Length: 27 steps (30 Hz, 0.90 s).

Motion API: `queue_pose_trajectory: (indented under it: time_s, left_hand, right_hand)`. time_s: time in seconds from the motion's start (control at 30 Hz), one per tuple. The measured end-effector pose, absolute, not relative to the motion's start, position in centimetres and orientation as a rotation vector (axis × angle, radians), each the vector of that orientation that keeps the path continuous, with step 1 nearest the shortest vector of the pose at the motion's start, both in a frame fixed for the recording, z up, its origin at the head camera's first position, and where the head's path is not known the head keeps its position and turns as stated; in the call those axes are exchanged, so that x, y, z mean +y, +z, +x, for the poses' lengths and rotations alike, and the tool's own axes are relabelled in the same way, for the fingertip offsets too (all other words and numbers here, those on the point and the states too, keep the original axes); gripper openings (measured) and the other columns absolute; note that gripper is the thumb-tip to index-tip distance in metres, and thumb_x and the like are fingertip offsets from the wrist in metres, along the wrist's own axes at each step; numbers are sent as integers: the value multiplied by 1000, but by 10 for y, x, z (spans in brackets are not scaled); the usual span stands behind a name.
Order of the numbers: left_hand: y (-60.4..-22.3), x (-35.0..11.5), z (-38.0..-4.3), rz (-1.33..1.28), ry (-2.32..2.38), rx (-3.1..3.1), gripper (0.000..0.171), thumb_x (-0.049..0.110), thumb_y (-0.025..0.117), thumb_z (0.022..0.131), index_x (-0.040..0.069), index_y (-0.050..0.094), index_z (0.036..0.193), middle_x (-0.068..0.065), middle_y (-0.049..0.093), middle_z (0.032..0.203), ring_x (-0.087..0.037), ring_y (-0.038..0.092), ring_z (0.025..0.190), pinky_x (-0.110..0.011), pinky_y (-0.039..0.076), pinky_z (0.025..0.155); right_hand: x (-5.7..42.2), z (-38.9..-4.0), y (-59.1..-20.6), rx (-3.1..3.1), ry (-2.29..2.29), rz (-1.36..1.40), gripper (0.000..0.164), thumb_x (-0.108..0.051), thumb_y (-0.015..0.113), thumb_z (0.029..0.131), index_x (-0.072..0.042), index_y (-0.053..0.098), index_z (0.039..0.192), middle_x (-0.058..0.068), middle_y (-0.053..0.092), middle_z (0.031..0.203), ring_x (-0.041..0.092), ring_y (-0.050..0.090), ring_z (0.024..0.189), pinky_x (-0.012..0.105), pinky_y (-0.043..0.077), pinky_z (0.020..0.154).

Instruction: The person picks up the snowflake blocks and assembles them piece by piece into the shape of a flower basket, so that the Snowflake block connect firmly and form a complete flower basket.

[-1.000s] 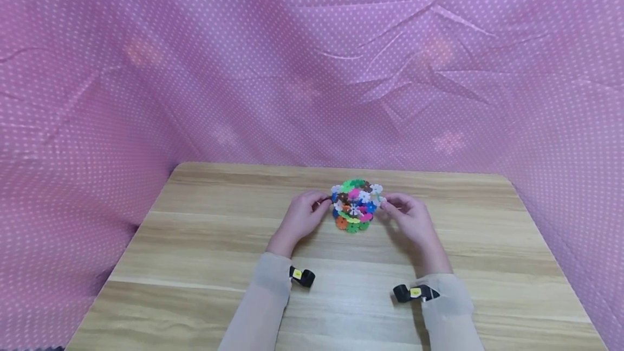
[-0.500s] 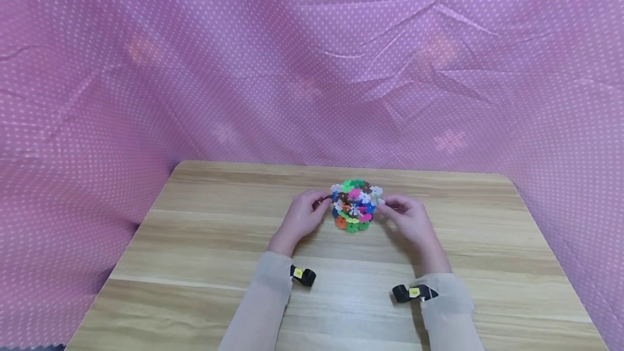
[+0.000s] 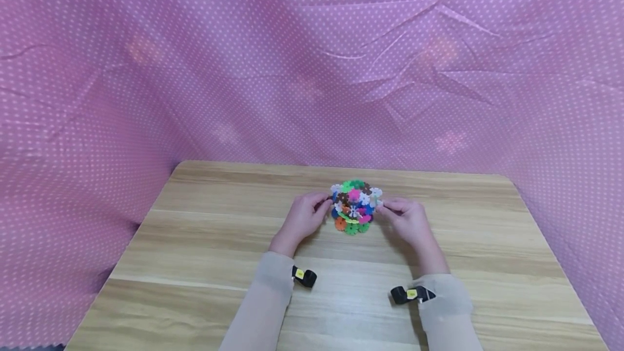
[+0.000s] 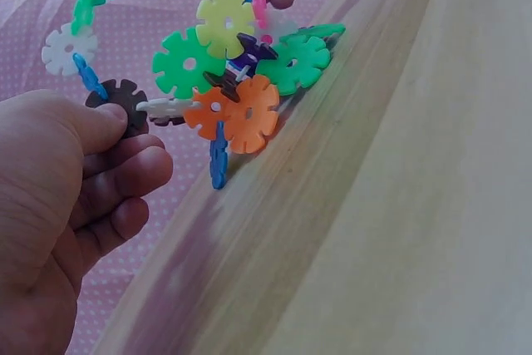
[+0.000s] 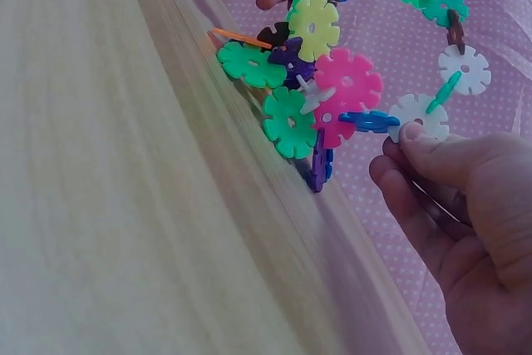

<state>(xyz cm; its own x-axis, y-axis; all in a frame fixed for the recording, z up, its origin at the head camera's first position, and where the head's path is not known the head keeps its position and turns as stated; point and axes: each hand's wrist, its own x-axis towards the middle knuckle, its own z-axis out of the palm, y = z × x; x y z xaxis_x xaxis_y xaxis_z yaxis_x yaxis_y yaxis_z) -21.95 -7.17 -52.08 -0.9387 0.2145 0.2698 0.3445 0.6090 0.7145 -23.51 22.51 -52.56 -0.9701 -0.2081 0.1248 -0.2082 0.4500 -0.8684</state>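
Many-coloured, notched plastic discs are slotted together into one snowflake-disc model [image 3: 354, 210] near the back middle of the table. A ring of discs forms its top, with green and orange discs lower down. My left hand [image 3: 303, 215] pinches a black disc [image 4: 120, 106] at the left side of the ring between thumb and forefinger. On the opposite side, my right hand [image 3: 408, 221] pinches a white disc [image 5: 417, 119] between thumb and finger. Blue, pink, orange and yellow discs show between the hands in both wrist views. The model's far side is hidden in the head view.
The model is on a light wood-grain table [image 3: 205, 264]. Pink dotted cloth [image 3: 292, 69] hangs behind the table and along both sides. A small black camera [image 3: 306, 277] is strapped to the left wrist, and another black camera [image 3: 401, 295] to the right one.
My right hand has shifted slightly inward and its fingers have closed on the ring's right edge. The model and my left hand stay almost in place.
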Motion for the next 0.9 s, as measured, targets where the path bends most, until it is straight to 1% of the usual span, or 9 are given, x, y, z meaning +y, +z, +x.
queue_pose_trajectory:
  time_s: [0.1,0.17,0.2,0.47,0.6,0.83,0.9]
  left_hand:
    - [-520,-71,-219,-477,-1209,-2694,25,19,63,113,5,78,127,5,70,79,-3,63,70,-39,63,89]
    - [-520,-71,-218,-485,-1186,-2704,25,19,63,113,5,77,128,7,69,79,-3,62,71,-40,63,91]
    - [-520,-71,-218,-489,-1177,-2708,24,19,63,113,6,77,127,8,69,79,-3,63,70,-39,63,89]
    - [-521,-70,-217,-530,-1073,-2714,21,18,64,112,7,79,122,6,70,84,-8,65,78,-39,63,90]
    - [-523,-70,-217,-558,-1058,-2701,17,17,64,112,8,79,114,7,68,82,-8,64,75,-36,63,85]
    - [-525,-70,-217,-582,-1041,-2713,17,18,64,112,11,78,107,7,68,85,-13,68,85,-40,62,93]
    - [-525,-71,-217,-585,-1045,-2717,17,18,64,112,11,78,105,7,68,85,-14,68,85,-40,62,93]
  right_hand:
    - [225,-235,-526,-2684,1570,396,21,-10,81,99,-1,81,117,20,80,118,41,75,113,58,58,105]
    - [224,-235,-526,-2684,1552,407,21,-10,81,99,0,81,118,21,79,118,43,75,113,59,57,106]
    - [223,-234,-526,-2685,1542,418,21,-11,81,100,0,81,118,21,79,119,43,75,113,59,57,106]
    - [222,-231,-524,-2693,1503,456,21,-6,79,100,2,79,119,21,78,120,44,74,115,57,57,106]
    - [222,-230,-525,-2674,1486,499,19,-3,79,99,4,80,116,22,78,119,45,74,114,56,58,105]
    - [219,-230,-528,-2675,1481,515,19,-3,80,98,2,80,116,21,78,119,44,74,114,57,58,105]
    - [219,-230,-528,-2675,1489,507,19,-3,80,98,2,80,116,21,79,118,44,74,114,57,58,105]
